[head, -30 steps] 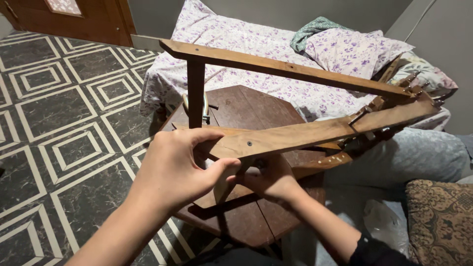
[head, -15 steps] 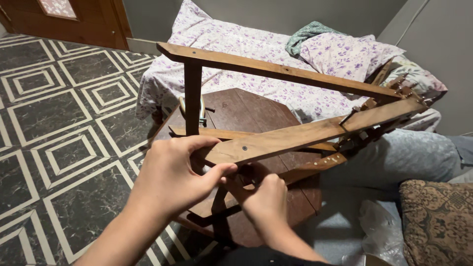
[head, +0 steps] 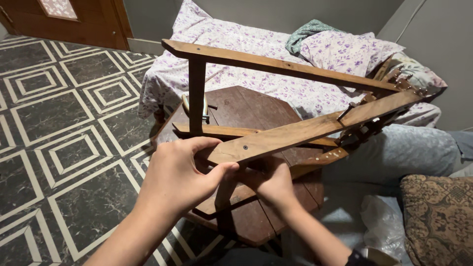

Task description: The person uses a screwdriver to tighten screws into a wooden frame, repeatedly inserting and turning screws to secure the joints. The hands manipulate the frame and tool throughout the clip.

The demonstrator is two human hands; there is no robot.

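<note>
Over a patterned tile floor [head: 54, 113] and dark wooden desk [head: 256, 111], our left hand [head: 180, 175] curls around a wooden frame's slat [head: 295, 135], steadying it; our right hand [head: 273, 184] pinches beneath, apparently bracing the frame.

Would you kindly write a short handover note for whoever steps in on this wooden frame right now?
Left hand: grip closed around the near end of the long wooden arm.
Right hand: under that arm, at the frame's lower slats; grip hidden.
The wooden frame stands over the dark octagonal table, bed behind.
Done or left: cannot tell; the frame is held, not set down.
</note>
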